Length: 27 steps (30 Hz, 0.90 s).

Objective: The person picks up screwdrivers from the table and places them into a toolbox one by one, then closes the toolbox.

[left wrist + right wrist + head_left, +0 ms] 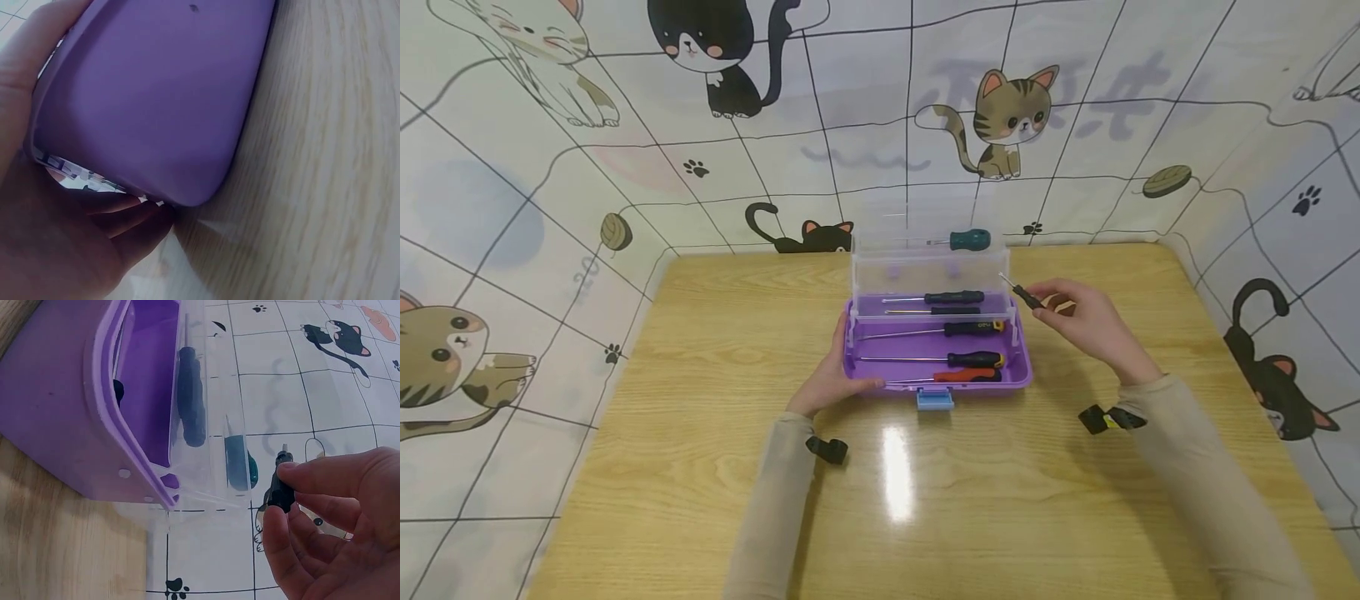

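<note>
A purple toolbox (pixel 910 345) stands on the table with its clear trays raised at the back. My left hand (pixel 835 379) holds its left front corner, thumb along the front rim and fingers at the side. Right of the box, my right hand (pixel 1093 325) pinches a small black screwdriver (pixel 1027 297) in the air, its tip up and to the left. The right wrist view shows thumb and fingers on its handle (pixel 281 487). A red-handled screwdriver (pixel 966 376) and several black-handled screwdrivers (pixel 973 360) lie across the box. A teal-handled screwdriver (pixel 970 240) sits in the clear upper tray (pixel 880 245).
A blue latch (pixel 935 400) hangs down at the box's front. Behind the wooden table (pixel 715 333) rises a wall covering (pixel 865 125) printed with cats and grid lines, which also runs along both sides. Each wrist wears a black strapped device (pixel 827 450).
</note>
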Available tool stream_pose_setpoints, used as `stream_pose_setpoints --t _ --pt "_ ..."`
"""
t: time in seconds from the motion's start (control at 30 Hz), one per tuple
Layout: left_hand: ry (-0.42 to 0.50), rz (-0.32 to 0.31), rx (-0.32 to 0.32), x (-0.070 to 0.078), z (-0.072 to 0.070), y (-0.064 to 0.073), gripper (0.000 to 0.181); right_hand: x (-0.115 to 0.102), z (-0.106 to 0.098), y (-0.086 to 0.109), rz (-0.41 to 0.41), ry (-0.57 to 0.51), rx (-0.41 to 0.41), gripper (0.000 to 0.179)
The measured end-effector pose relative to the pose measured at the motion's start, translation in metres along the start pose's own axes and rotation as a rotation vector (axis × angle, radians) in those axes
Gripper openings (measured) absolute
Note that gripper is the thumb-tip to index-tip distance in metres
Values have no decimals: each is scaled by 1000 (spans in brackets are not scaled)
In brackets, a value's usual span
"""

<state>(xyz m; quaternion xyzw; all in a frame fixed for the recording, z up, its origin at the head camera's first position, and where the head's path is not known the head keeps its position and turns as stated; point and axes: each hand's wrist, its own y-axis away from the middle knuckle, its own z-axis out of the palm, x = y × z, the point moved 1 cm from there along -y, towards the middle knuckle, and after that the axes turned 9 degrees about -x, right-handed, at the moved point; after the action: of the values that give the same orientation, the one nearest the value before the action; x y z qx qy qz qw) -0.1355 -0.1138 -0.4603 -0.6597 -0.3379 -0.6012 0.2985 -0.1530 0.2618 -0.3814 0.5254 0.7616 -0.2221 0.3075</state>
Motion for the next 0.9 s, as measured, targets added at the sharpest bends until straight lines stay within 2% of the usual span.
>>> stream_pose_setpoints --t 0.1,0.27,0.5,0.73,0.9 --pt "-7 13 -3 -10 -1 -2 131 -2 0 -4 -13 7 -14 25" --pt "-79 -2 24 -27 -4 -5 134 -5 0 -13 -46 14 -30 23" --pt "-96 -39 40 -27 -5 -5 135 -9 -2 -24 -46 9 -77 25" --pt "-94 -14 30 -25 -4 -5 135 -14 -2 -34 -4 6 -113 23" --pt "-106 -7 28 -27 -5 -6 135 -18 -3 -40 -28 13 -137 23"
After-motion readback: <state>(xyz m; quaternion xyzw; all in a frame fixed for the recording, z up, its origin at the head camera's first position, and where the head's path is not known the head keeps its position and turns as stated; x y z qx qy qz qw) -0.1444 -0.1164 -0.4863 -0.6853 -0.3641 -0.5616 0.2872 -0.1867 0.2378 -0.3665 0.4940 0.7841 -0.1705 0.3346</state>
